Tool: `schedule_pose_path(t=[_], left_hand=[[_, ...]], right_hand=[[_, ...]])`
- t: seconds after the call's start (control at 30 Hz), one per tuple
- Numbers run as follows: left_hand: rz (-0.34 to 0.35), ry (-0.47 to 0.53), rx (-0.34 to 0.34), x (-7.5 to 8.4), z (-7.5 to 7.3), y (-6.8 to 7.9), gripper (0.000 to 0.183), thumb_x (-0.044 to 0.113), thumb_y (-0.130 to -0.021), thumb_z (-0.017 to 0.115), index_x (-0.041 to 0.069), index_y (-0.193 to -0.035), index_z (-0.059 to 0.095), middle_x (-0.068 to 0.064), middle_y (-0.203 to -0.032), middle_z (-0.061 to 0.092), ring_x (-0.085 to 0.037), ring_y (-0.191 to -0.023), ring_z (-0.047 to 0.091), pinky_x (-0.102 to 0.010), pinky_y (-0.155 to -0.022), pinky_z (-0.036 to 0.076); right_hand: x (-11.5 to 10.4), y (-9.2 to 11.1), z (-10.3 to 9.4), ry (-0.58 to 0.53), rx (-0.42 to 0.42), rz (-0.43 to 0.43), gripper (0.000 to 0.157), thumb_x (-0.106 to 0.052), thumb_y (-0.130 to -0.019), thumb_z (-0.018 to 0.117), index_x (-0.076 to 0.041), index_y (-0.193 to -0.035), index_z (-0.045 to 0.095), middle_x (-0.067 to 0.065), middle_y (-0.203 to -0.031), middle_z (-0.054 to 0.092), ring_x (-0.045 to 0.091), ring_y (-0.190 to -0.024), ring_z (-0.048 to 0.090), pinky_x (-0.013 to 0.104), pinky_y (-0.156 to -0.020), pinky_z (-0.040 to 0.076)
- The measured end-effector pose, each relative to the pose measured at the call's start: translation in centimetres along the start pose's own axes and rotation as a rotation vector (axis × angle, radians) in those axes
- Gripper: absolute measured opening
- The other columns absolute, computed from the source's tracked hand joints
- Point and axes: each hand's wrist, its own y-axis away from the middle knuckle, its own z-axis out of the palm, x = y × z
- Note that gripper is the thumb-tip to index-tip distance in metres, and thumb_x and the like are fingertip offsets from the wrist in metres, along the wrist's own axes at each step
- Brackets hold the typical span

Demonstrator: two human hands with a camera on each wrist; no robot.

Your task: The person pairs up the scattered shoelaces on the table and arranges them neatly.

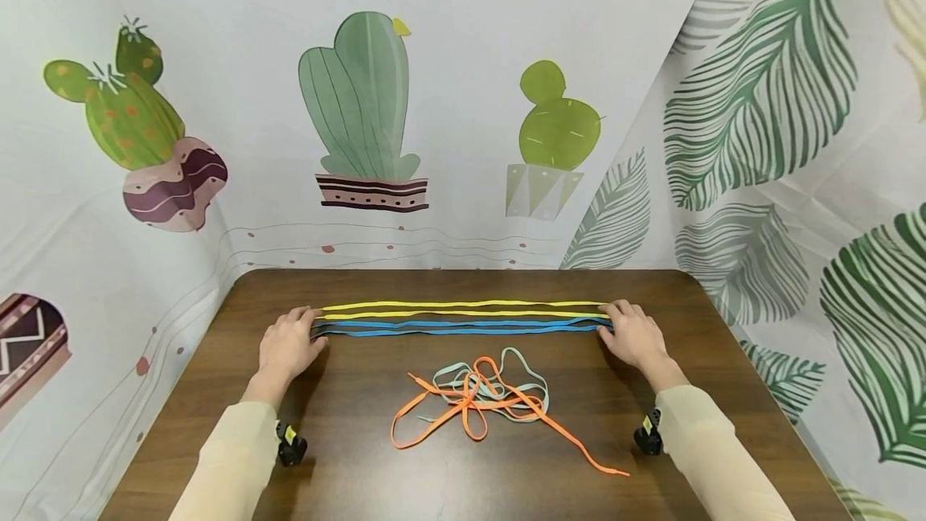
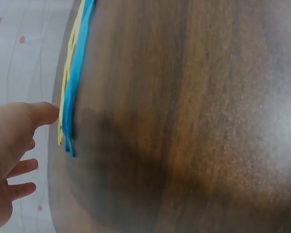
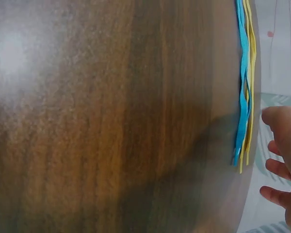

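Note:
Two yellow strands of shoelace (image 1: 463,313) and blue strands of shoelace (image 1: 463,332) lie stretched side by side across the back of the brown table. At their left ends is my left hand (image 1: 288,342), fingers spread and thumb toward the blue strands. My right hand (image 1: 637,336) is at the right ends, fingers likewise extended. In the left wrist view, the tips of the yellow lace (image 2: 67,73) and blue lace (image 2: 76,73) lie beside the extended finger. The right wrist view shows the blue lace (image 3: 243,53) partly twisted over the yellow, with the hand just beside them.
An orange shoelace (image 1: 567,432) lies loosely looped and tangled over a pale mint shoelace (image 1: 546,404) mid-table, in front of the straight laces. Behind the wooden table (image 1: 362,457) hangs a cloth printed with cacti and leaves. A small black camera is on each wrist.

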Motion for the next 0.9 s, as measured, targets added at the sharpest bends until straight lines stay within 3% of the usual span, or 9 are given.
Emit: schedule_pose_path(t=[0.43, 0.7, 0.9], left_hand=[[0.122, -0.021, 0.078, 2.5, -0.5, 0.0, 0.056, 0.032, -0.077, 0.071, 0.006, -0.123, 0.052, -0.019, -0.121, 0.051, -0.041, -0.11, 0.047, -0.055, -0.087, 0.038], [0.194, -0.019, 0.12, 5.2, -0.1, -0.2, 0.054, 0.033, -0.077, 0.071, 0.009, -0.122, 0.054, -0.014, -0.117, 0.054, -0.037, -0.107, 0.05, -0.052, -0.087, 0.039], [0.247, -0.029, 0.126, 7.7, 0.3, -0.3, 0.05, 0.036, -0.076, 0.071, 0.011, -0.117, 0.059, -0.012, -0.112, 0.058, -0.035, -0.105, 0.053, -0.051, -0.087, 0.041]], right_hand=[[-1.9, 0.0, -0.4, -0.006, -0.01, -0.066, 0.044, -0.031, -0.086, 0.059, -0.007, -0.122, 0.053, 0.018, -0.12, 0.054, 0.039, -0.111, 0.049, 0.056, -0.085, 0.041], [-3.8, 0.0, -0.6, -0.036, -0.016, -0.099, 0.046, -0.032, -0.086, 0.06, -0.007, -0.125, 0.052, 0.019, -0.124, 0.054, 0.038, -0.114, 0.05, 0.06, -0.089, 0.039], [-5.0, -0.1, -0.2, -0.049, 0.014, -0.148, 0.042, -0.029, -0.085, 0.062, -0.009, -0.121, 0.056, 0.015, -0.116, 0.059, 0.036, -0.105, 0.056, 0.055, -0.087, 0.043]])
